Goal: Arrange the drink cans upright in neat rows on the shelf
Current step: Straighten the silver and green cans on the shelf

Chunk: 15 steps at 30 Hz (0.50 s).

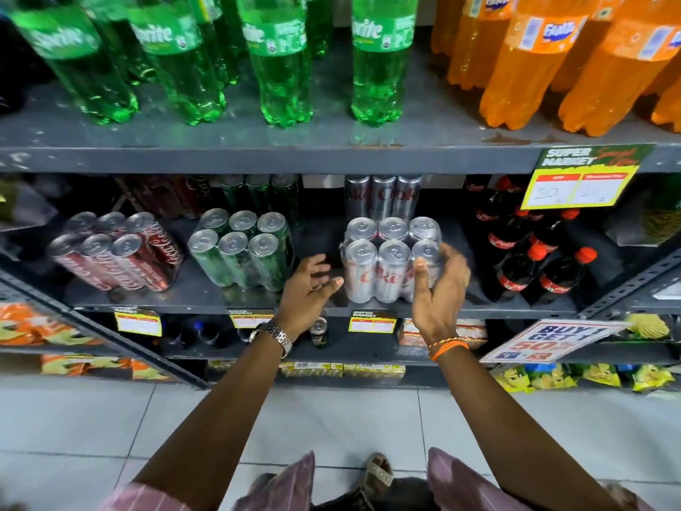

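A shrink-wrapped pack of silver Diet Coke cans (383,263) stands upright near the front of the middle shelf (206,302). My right hand (440,285) wraps around the pack's right front corner, thumb on the front can. Just left of the pack, my left hand (309,285) hovers with fingers spread and nothing in it. A green can pack (241,248) and a red Coca-Cola can pack (118,254) stand further left, both leaning slightly. More silver cans (383,197) stand behind at the back.
Dark Coca-Cola bottles (530,260) stand right of the silver pack. Green Sprite bottles (276,60) and orange Fanta bottles (534,68) fill the upper shelf. A yellow price tag (582,182) hangs at the shelf edge. A single dark can (318,331) stands on the lower shelf.
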{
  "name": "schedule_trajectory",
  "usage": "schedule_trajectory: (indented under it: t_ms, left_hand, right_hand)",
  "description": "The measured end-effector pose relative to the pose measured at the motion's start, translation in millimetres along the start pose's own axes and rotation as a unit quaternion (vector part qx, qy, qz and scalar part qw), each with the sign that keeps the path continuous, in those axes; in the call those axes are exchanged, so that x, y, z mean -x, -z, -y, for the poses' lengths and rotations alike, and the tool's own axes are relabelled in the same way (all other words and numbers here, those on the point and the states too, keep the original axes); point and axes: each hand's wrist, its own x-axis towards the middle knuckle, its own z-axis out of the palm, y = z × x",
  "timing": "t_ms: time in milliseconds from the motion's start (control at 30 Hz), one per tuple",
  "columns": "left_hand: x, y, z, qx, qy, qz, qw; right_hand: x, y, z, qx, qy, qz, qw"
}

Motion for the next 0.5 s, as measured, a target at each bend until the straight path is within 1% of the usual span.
schedule_trajectory:
  t_ms: [67, 133, 167, 267, 300, 333, 367, 400, 433, 500]
  left_hand:
    - [11.1, 32.7, 4.6, -0.02, -0.037, -0.06, 0.997]
    - [21.7, 68.8, 12.4, -0.03, -0.067, -0.152, 0.986]
    - [24.2, 88.0, 20.8, -0.029, -0.066, -0.198, 0.978]
    - [18.8, 137.0, 43.4, -0.031, -0.048, -0.302, 0.951]
    - [13.1, 151.4, 52.1, -0.01, -0.029, -0.305, 0.952]
    - [6.3, 164.8, 60.5, -0.013, -0.001, -0.286, 0.958]
    - [-0.1, 173.3, 66.3, -0.053, 0.024, -0.264, 0.963]
    - [-6.7, 181.8, 74.3, -0.105, 0.049, -0.225, 0.967]
    - [-14.6, 189.0, 83.2, -0.131, 0.066, -0.195, 0.97]
    - [-22.2, 199.4, 85.8, -0.139, 0.049, -0.14, 0.979]
  right_hand:
    - [10.2, -14.3, 23.7, 0.035, 0.055, -0.019, 0.998]
    - [21.5, -33.9, 44.9, 0.051, 0.082, -0.027, 0.995]
    - [27.7, -45.0, 55.8, 0.045, 0.095, -0.022, 0.994]
    - [47.4, -81.6, 84.5, 0.006, 0.117, 0.044, 0.992]
    - [52.9, -97.1, 93.4, -0.008, 0.105, 0.077, 0.991]
    - [56.9, -111.5, 104.7, -0.022, 0.082, 0.109, 0.99]
    - [57.4, -126.4, 111.5, -0.037, 0.037, 0.143, 0.988]
    - [57.8, -141.2, 120.0, -0.052, -0.015, 0.179, 0.982]
    - [56.3, -156.5, 124.3, -0.059, -0.07, 0.213, 0.973]
    - [52.7, -181.9, 124.6, -0.054, -0.135, 0.262, 0.954]
